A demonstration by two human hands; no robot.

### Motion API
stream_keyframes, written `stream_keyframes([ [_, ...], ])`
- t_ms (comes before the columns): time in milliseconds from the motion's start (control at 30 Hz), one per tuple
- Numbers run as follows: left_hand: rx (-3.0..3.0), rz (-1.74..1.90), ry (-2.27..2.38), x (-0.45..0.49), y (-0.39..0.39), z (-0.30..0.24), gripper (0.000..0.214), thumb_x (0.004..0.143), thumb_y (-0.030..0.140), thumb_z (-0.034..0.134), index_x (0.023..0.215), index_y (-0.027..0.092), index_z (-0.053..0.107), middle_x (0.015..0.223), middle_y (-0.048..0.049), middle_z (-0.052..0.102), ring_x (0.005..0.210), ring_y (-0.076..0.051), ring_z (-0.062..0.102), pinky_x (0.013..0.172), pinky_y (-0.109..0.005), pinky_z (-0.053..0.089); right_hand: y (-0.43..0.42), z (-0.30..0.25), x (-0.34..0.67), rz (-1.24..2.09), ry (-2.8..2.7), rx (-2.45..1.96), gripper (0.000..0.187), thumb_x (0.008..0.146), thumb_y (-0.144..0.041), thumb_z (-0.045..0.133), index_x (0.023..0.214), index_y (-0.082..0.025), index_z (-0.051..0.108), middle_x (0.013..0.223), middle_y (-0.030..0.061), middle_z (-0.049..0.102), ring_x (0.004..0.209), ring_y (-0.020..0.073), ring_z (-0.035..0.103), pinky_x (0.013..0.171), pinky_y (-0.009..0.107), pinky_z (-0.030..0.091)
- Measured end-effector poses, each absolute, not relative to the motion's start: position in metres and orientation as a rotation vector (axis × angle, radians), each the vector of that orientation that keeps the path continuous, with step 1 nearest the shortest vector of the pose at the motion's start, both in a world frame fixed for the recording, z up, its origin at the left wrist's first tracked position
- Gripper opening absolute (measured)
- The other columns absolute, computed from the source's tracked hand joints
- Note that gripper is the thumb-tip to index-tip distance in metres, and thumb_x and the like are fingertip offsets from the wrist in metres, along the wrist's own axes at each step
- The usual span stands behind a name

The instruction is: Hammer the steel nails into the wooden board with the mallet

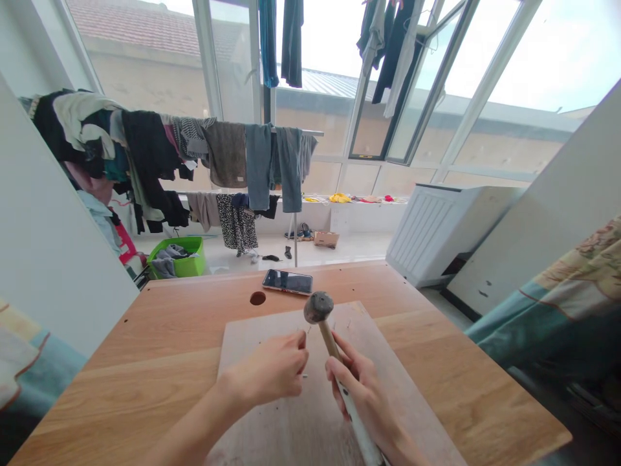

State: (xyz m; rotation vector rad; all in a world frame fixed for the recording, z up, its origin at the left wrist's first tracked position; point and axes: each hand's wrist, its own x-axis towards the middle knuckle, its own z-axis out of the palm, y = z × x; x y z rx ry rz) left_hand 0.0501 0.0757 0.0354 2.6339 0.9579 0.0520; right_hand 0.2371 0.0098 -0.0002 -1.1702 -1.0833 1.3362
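My right hand (pixel 359 378) is wrapped around the pale handle of a mallet (pixel 319 307), whose dark, rounded head points up and away from me over the board. Just to its left, my left hand (pixel 272 367) is closed, fingers curled together above the board; what they pinch, if anything, is hidden. A short, thin pale piece (pixel 305 376), perhaps a nail, shows at the edge of that hand. Beneath both hands lies a flat whitish wooden board (pixel 388 382) with a few small dark marks. The mallet head is apart from the board.
The board rests on a wooden tabletop (pixel 451 336) with a round hole (pixel 257 298). A phone (pixel 288 282) lies near the far edge. Beyond stand a clothes-laden drying rack (pixel 228 155), a green basket (pixel 191 266) and a white cabinet-like unit (pixel 431 226).
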Motion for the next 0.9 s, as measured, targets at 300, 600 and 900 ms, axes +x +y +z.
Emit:
stream_keyframes([
  [300,2.418,0.227,1.183,0.015,0.113,0.038,0.017,0.077,0.009,0.055,0.084,0.021,0.064,0.076,-0.0008,0.067,0.070,-0.018,0.060,0.058,-0.025,0.034,0.011,0.002,0.237,1.311,-1.056,-1.192,0.071,0.085,-0.048,0.067,0.147,-0.018,0.048,0.070,-0.0048,0.053,0.036,0.0045,0.042,0.030,0.017,0.036],
  [600,2.423,0.297,1.057,0.004,0.126,0.023,0.017,0.081,0.013,0.057,0.079,0.020,0.072,0.084,-0.0029,0.065,0.074,-0.017,0.060,0.067,-0.025,0.040,0.011,-0.001,0.237,1.332,-1.078,-1.189,0.072,0.086,-0.049,0.066,0.148,-0.018,0.045,0.070,-0.0052,0.053,0.037,0.0042,0.041,0.030,0.016,0.037],
  [900,2.382,0.467,1.009,0.011,0.126,0.010,0.019,0.079,0.007,0.054,0.077,0.018,0.069,0.085,-0.0023,0.063,0.072,-0.015,0.058,0.070,-0.025,0.042,0.011,-0.003,0.238,1.326,-1.100,-1.176,0.069,0.088,-0.048,0.064,0.148,-0.019,0.046,0.071,-0.0052,0.052,0.037,0.0037,0.041,0.031,0.016,0.037],
])
